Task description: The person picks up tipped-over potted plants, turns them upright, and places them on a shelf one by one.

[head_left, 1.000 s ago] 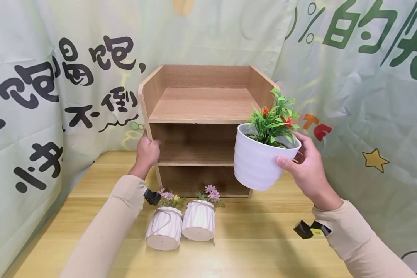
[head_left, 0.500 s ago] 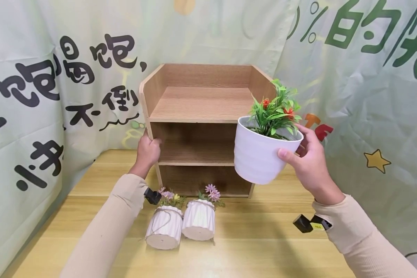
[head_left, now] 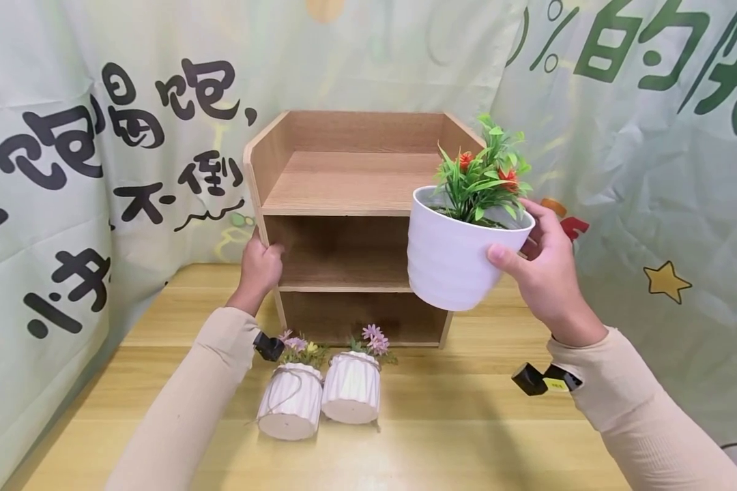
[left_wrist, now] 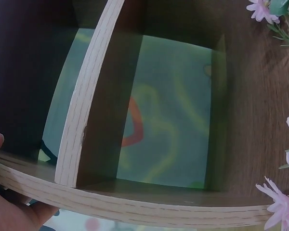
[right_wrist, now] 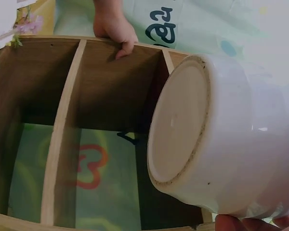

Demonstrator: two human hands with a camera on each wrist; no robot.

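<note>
Pot (head_left: 460, 259) with a leafy, red-flowered plant (head_left: 482, 184) hangs in the air before the right side of the shelf (head_left: 350, 181); over my remote feed I see the right hand (head_left: 549, 279) pinching the pot, thumb in front, fingers behind. I see the left hand (head_left: 259, 269) gripping the shelf's left panel (head_left: 272, 164) (thumb inside). Two small white pots (head_left: 289, 402) lie on the table (head_left: 436, 436) just before it

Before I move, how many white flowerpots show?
3: one smooth white pot with red flowers in the right hand; a ribbed white pot with pink flowers and its twin, side by side on the wooden table, before the brown wooden shelf. Any behind it would be hidden.
</note>
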